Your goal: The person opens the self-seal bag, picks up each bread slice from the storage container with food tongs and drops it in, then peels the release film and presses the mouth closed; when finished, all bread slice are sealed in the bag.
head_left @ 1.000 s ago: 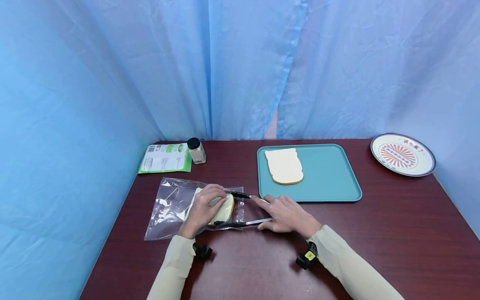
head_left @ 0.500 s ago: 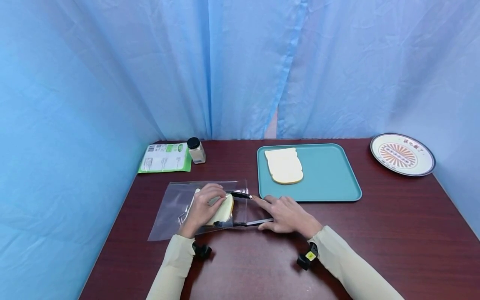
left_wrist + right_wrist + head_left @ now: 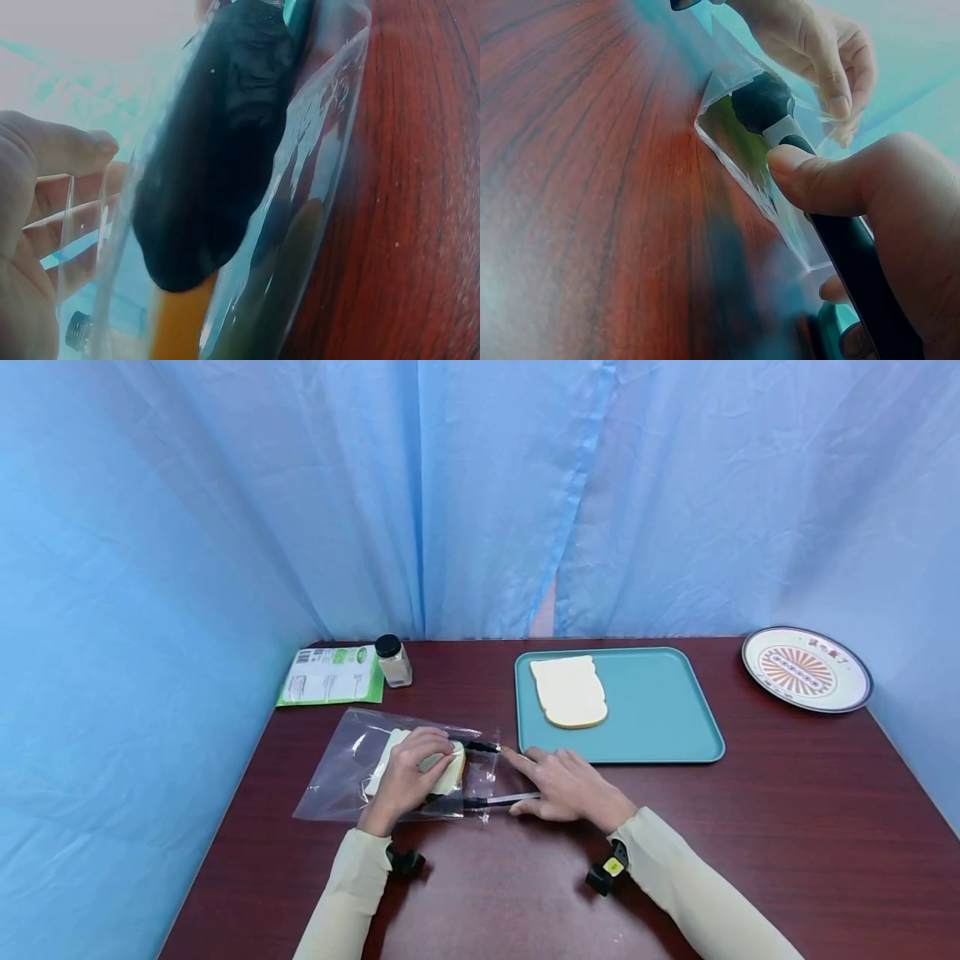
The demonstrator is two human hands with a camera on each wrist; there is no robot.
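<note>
**Bread slice (image 3: 450,781) inside the clear bag (image 3: 326,781), tongs (image 3: 513,797) around it**

Your left hand (image 3: 407,774) pinches the bag's film; your right hand (image 3: 568,787) grips the tongs, their arms flanking the slice. You appear to be bagging the bread. The next move likely calls for easing the tongs apart and out, with the bag's mouth held steady.

Left of centre, the left hand (image 3: 409,770) is pinching a clear bag (image 3: 337,777) holding a bread slice (image 3: 448,778); the right hand (image 3: 567,785) is gripping tongs (image 3: 513,797) reaching inside. Right of centre, another slice (image 3: 570,693) is lying on a teal tray (image 3: 656,710); a plate (image 3: 798,670) is resting far right, a jar (image 3: 396,668) and packet (image 3: 330,678) mid-left.
</note>
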